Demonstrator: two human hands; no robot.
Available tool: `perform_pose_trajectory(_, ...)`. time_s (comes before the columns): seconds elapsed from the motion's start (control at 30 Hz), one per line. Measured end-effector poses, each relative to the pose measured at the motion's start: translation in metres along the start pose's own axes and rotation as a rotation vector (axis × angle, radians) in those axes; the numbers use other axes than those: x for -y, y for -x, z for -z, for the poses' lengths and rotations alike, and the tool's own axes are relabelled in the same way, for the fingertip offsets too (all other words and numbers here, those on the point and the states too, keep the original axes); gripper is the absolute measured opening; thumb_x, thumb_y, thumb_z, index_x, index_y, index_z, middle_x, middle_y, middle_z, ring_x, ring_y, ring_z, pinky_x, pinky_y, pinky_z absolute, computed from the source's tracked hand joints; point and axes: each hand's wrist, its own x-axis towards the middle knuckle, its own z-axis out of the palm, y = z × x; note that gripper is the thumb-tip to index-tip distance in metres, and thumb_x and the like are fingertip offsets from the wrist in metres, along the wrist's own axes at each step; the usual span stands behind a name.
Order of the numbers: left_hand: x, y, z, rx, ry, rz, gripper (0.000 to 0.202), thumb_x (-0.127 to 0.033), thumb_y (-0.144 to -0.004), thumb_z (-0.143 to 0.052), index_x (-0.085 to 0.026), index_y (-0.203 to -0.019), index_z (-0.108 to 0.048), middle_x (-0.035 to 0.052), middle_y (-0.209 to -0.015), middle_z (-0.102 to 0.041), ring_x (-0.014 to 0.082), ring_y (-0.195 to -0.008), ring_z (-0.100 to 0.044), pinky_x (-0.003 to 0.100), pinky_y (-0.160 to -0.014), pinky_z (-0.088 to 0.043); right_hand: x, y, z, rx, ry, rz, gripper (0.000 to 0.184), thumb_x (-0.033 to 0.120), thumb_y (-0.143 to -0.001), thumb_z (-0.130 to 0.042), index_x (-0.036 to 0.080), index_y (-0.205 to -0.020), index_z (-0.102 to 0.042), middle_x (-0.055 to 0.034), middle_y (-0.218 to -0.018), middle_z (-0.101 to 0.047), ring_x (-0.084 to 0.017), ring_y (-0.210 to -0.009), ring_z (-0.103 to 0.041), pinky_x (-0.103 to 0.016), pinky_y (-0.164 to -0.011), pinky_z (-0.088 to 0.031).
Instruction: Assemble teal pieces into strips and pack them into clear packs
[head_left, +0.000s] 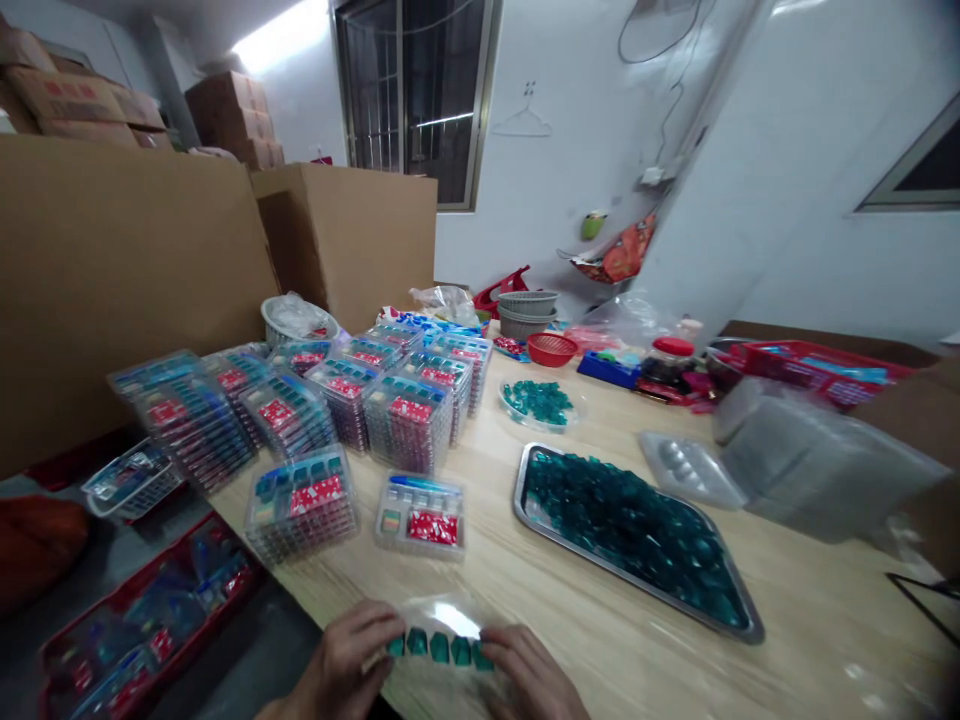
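As I work at the table (480, 585), my left hand (337, 662) and right hand (529, 675) pinch opposite ends of a clear plastic strip (439, 620) w/ teal pieces (439, 648) in a row, fingers closed narrow on it near the edge. Done so far: stacks of filled clear trays (409, 425) (lots, approx. ten piles). Not yet packed: loose teal pieces (630, 530) heaped in a steel tray (637, 572), more in a glass dish (540, 405).

No legible text (red pack labels (433, 527) too blurred).

Your head camera looks forward and down the pale wood-grain table (630, 680), your left hand (345, 665) and right hand (529, 675) at six o'clock.
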Motion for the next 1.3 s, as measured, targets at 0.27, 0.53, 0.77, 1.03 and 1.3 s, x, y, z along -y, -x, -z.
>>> perform_pose_trajectory(0.27, 0.032, -0.097, 0.005, -0.126, 0.233, 0.720, 0.043, -0.015, -0.076, -0.048, -0.012, -0.118, -0.052, 0.0058, -0.086, -0.069, 0.0167, -0.079, -0.065, 0.030, -0.077, -0.054, -0.035, -0.089, 0.015, -0.221, -0.558, -0.530, 0.038, 0.051, -0.073, -0.064, 0.017, -0.090, -0.062, -0.0067, -0.080, -0.065, -0.021, -0.076, -0.061, -0.031, -0.070, -0.050)
perform_pose_trajectory(0.53, 0.069, -0.108, -0.038, -0.161, -0.078, 0.830, 0.055, -0.010, -0.073, -0.044, -0.005, -0.129, -0.044, 0.0192, -0.122, -0.057, 0.0258, -0.115, -0.052, 0.039, -0.101, -0.039, -0.089, -0.129, -0.022, -0.405, -0.569, -0.682, 0.045, 0.057, -0.056, -0.072, 0.017, -0.070, -0.056, 0.0003, -0.062, -0.055, -0.014, -0.055, -0.049, -0.024, -0.049, -0.038)
perform_pose_trajectory(0.77, 0.079, -0.092, -0.051, -0.160, -0.024, 0.809, 0.053, -0.011, -0.075, -0.040, -0.004, -0.128, -0.045, 0.0199, -0.130, -0.051, 0.0262, -0.122, -0.047, 0.040, -0.106, -0.033, -0.080, -0.120, -0.028, -0.372, -0.623, -0.800, 0.038, 0.048, -0.057, -0.069, 0.015, -0.074, -0.059, -0.0005, -0.062, -0.055, -0.014, -0.057, -0.049, -0.024, -0.048, -0.037)
perform_pose_trajectory(1.03, 0.078, -0.094, -0.046, -0.153, 0.056, 0.899, 0.053, -0.015, -0.079, -0.041, -0.001, -0.130, -0.042, 0.0195, -0.132, -0.050, 0.0240, -0.124, -0.046, 0.037, -0.108, -0.031, -0.065, -0.135, -0.020, -0.383, -0.798, -0.929, 0.039, 0.040, -0.050, -0.073, 0.017, -0.072, -0.051, 0.0029, -0.060, -0.054, -0.011, -0.051, -0.051, -0.021, -0.045, -0.039)
perform_pose_trajectory(1.3, 0.046, -0.104, -0.035, -0.243, 0.096, 0.806, 0.053, -0.015, -0.079, -0.040, -0.006, -0.132, -0.041, 0.0161, -0.136, -0.047, 0.0218, -0.126, -0.043, 0.039, -0.110, -0.030, -0.051, -0.123, -0.006, -0.437, -0.968, -0.886, 0.041, 0.039, -0.054, -0.076, 0.018, -0.081, -0.053, 0.0018, -0.063, -0.060, -0.011, -0.051, -0.055, -0.021, -0.046, -0.040)
